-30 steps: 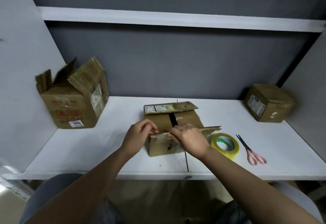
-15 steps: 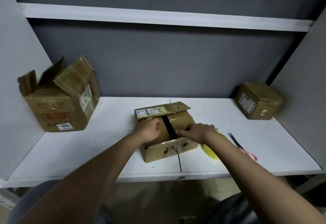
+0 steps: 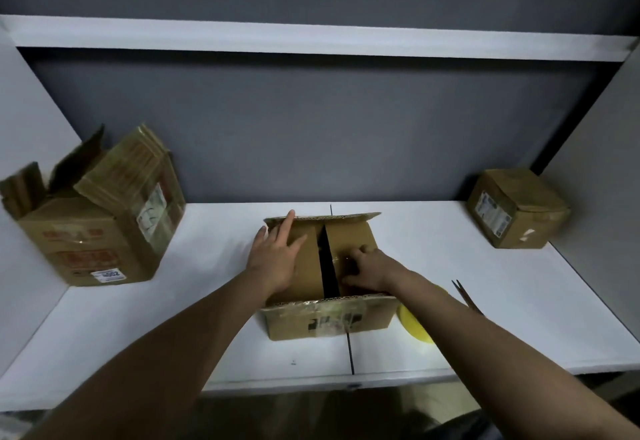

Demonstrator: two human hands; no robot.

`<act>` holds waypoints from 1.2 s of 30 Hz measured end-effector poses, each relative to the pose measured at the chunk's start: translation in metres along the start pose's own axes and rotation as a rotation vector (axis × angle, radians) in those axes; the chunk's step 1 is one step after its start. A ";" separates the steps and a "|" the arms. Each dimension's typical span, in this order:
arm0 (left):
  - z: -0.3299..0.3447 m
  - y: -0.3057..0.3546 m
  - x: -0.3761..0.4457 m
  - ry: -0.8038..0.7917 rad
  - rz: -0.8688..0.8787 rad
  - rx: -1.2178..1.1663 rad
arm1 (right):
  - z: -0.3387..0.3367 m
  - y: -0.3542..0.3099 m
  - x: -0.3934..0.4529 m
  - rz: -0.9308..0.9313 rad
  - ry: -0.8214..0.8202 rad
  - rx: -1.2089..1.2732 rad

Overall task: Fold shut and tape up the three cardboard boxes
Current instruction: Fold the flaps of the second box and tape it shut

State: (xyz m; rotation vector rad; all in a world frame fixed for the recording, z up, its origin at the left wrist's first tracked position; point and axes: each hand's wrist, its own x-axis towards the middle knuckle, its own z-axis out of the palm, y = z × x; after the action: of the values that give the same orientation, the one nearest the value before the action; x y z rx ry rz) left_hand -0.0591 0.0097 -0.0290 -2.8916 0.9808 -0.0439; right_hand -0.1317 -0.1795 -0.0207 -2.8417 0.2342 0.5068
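A small cardboard box (image 3: 329, 323) stands at the middle of the white table (image 3: 207, 301). Two inner flaps lie folded down with a dark gap between them. My left hand (image 3: 275, 257) presses flat on the left flap, fingers spread, with the fingertips at the far flap's edge. My right hand (image 3: 367, 268) rests on the right flap with its fingers curled. A larger box (image 3: 93, 228) with raised flaps stands at the far left. A third box (image 3: 517, 209), with its flaps down, sits tilted at the far right corner.
A yellow tape roll (image 3: 415, 327) lies right of the middle box, half hidden by my right forearm. Scissors (image 3: 465, 294) show only their blade tips beside it. Grey walls close in the back and both sides, and a white shelf (image 3: 311, 39) runs overhead.
Both hands moved from the near flap onto the box top and pushed the inner flaps flat. The camera came closer and looks down more steeply.
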 end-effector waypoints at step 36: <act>0.006 -0.047 0.025 -0.282 -0.410 -1.426 | -0.006 0.031 0.041 0.156 0.842 0.295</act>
State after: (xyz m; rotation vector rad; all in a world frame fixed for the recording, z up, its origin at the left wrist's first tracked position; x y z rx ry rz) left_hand -0.0105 0.0320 -0.0308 -3.9716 0.3134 1.5815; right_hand -0.0982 -0.2156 -0.0367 -2.5749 0.6140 -0.6758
